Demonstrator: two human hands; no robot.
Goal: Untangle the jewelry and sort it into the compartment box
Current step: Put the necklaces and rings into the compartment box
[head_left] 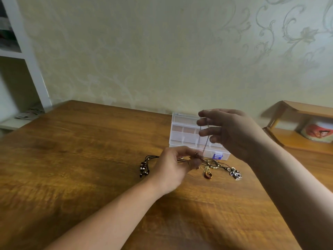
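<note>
A clear plastic compartment box [182, 134] with a blue latch stands open at the table's far edge. In front of it lies a tangle of jewelry: black cords with dark beads [144, 168], a gold chain with a red-brown pendant [208, 175] and a silver charm [236, 174]. My right hand [232, 130] is raised over the box and holds the upper part of a thin silver chain [205, 143] that hangs down. My left hand [173, 168] pinches the chain's small pendant low above the tangle.
The wooden table [90, 168] spreads wide to the left and front. A small wooden shelf [295, 123] with a printed cup [317, 130] stands at the right. A white shelving unit [27, 69] is at the far left. Patterned wallpaper is behind.
</note>
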